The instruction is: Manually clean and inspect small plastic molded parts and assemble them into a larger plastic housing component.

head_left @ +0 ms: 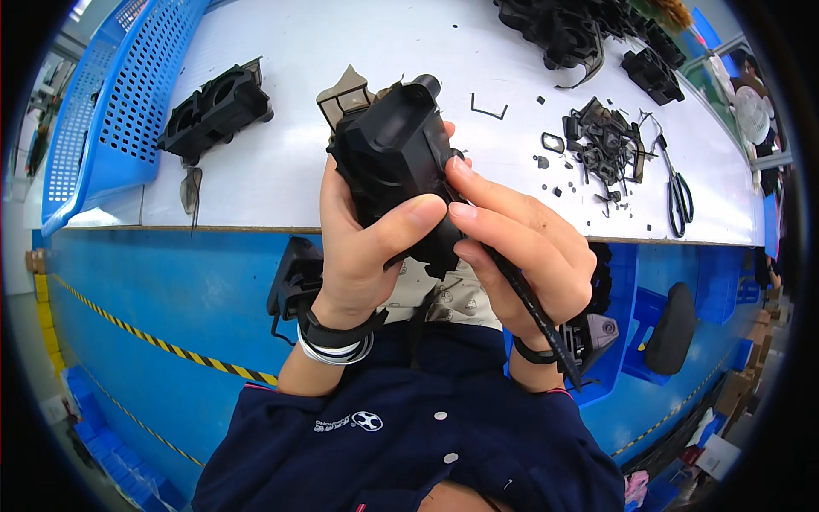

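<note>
Just off the middle toward twelve o'clock, above the counter [286, 192]'s near edge, a black plastic housing [384, 154] sits in the hands: matt, angular, with a deep smooth hollow, a stubby round end at its one o'clock corner and a smoky translucent flap [343, 96] jutting out at eleven. The left hand [367, 226] is curled firmly around it, thumb laid across its front. The right hand [520, 243], at three o'clock, has its fingers bunched close on a slim black rod [531, 303] slanting down toward five. Fingers and thumb cover the housing's sides and lower part, and where the rod's upper end meets it cannot be made out. At ten o'clock lie a second black housing [217, 111] and, beyond it, a blue perforated basket [136, 107], cut off above. A heap of broken black parts [606, 145] spreads at two, with black-handled cutters [680, 205] just beside it, nearer three. At one, a pile of black housings [567, 38] runs out of view, its separate pieces hard to tell apart.
</note>
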`<action>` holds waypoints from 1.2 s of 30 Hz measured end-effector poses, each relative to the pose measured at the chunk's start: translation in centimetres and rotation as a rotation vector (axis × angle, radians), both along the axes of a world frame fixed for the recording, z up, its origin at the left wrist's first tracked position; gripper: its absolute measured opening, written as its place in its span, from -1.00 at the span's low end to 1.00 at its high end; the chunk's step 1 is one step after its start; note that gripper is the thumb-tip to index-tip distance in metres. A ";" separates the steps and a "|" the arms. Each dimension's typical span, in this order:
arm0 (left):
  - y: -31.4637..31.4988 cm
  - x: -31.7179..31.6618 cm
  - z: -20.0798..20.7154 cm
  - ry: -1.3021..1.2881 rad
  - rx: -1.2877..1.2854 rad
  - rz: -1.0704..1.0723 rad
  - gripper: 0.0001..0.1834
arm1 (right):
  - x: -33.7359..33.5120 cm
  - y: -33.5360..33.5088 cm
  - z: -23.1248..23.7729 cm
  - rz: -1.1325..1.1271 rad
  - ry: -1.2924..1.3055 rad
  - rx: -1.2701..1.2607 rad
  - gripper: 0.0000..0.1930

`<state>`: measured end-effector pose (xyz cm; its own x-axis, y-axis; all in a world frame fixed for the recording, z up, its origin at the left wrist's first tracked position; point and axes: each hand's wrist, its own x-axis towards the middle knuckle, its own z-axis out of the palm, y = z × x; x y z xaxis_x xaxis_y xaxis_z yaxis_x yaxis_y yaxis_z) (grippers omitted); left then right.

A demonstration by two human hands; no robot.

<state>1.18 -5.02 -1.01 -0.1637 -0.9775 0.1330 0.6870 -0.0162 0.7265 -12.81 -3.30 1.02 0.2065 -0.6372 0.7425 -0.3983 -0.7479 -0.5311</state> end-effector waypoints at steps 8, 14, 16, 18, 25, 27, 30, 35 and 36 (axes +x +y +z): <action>0.3 -0.1 0.3 -0.138 -0.030 0.012 -0.37 | 0.1 -0.1 0.1 -0.202 0.127 -0.187 -0.71; 1.3 0.2 1.2 -0.071 0.034 -0.096 -0.17 | -3.6 -1.0 0.8 -0.621 -0.139 -0.170 -0.76; 0.7 0.5 0.8 -0.058 0.022 -0.118 -0.19 | -6.3 -1.2 0.9 -0.769 0.043 -0.078 -0.77; 0.1 0.6 1.3 -0.075 0.100 -0.204 -0.21 | -8.3 -1.5 0.5 -0.838 0.189 -0.073 -0.78; 0.3 -0.5 1.3 -0.324 0.006 -0.129 -0.35 | -7.6 -0.5 -0.3 -0.726 0.124 0.020 -0.75; 0.1 -0.3 1.0 -0.357 -0.085 -0.138 -0.34 | -7.2 -0.4 -0.4 -0.683 0.118 0.033 -0.75; 0.3 -0.7 1.1 -0.309 -0.025 -0.091 -0.42 | -6.4 0.0 -0.4 -0.626 0.080 0.009 -0.74; 0.5 -1.2 1.6 -0.382 0.027 -0.086 -0.56 | -4.8 1.5 0.0 -0.231 -0.035 -0.014 -0.70; 0.5 -1.2 1.8 -0.387 0.052 -0.098 -0.54 | -4.3 1.8 0.0 -0.190 -0.040 -0.019 -0.65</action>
